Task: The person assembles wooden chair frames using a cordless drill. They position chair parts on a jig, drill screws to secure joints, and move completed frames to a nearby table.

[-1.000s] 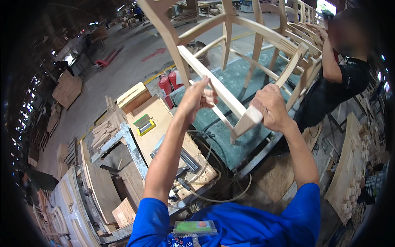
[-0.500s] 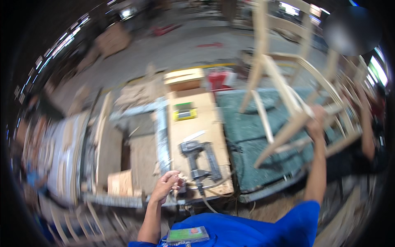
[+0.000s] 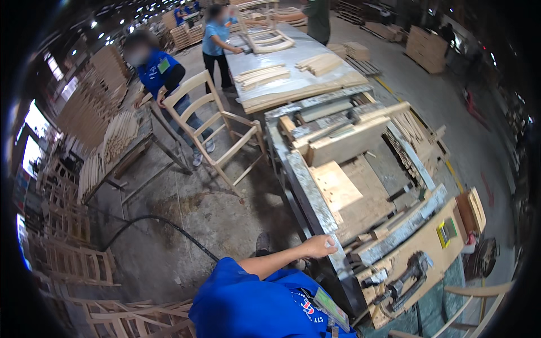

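Note:
My left hand [image 3: 319, 247] rests curled on the grey metal edge of the workbench [image 3: 307, 186], with my blue sleeve below it. My right hand is out of view. A black nail gun [image 3: 410, 271] lies on a plywood board to the right of my hand, with a small green-and-yellow box [image 3: 447, 231] farther right. Pale rails of an unfinished wooden chair [image 3: 478, 292] show at the lower right corner above a green mat. Loose boards and wooden blocks [image 3: 337, 187] cover the bench beyond my hand.
A person in blue [image 3: 160, 73] holds an unfinished chair [image 3: 217, 127] on the concrete floor to the left. A black hose [image 3: 160, 224] crosses the floor. Stacked chair frames [image 3: 73, 248] line the left side. Other people stand at a long table [image 3: 276, 67] behind.
The view has swung left toward the floor and the other workers. My right hand and the chair it held have left the picture. My left hand stays at the bench edge.

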Action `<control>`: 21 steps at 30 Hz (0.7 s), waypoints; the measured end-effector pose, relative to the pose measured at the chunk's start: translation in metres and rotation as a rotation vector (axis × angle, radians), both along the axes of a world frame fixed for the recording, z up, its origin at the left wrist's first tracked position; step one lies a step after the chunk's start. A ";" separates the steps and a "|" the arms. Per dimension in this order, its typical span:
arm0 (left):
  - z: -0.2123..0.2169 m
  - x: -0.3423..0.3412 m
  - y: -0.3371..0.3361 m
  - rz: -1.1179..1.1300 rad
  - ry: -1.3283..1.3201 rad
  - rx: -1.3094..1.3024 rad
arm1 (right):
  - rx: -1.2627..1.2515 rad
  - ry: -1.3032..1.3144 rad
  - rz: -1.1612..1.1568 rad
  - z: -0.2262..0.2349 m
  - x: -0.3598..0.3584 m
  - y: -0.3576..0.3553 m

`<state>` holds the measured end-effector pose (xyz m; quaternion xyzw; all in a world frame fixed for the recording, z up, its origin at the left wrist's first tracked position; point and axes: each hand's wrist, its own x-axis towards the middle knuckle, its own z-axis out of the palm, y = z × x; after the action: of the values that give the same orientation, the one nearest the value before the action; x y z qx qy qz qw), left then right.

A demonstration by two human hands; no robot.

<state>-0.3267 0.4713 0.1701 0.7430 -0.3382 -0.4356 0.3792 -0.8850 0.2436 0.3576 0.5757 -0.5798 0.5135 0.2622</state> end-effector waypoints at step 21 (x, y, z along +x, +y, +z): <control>-0.024 0.317 0.432 1.043 -0.358 0.522 | 0.922 0.056 1.396 -0.106 0.693 0.097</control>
<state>-0.0097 0.9035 0.1464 0.9408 0.1299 -0.1294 0.2852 -0.1916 0.3404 0.2521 0.8647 -0.2353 0.2548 -0.3632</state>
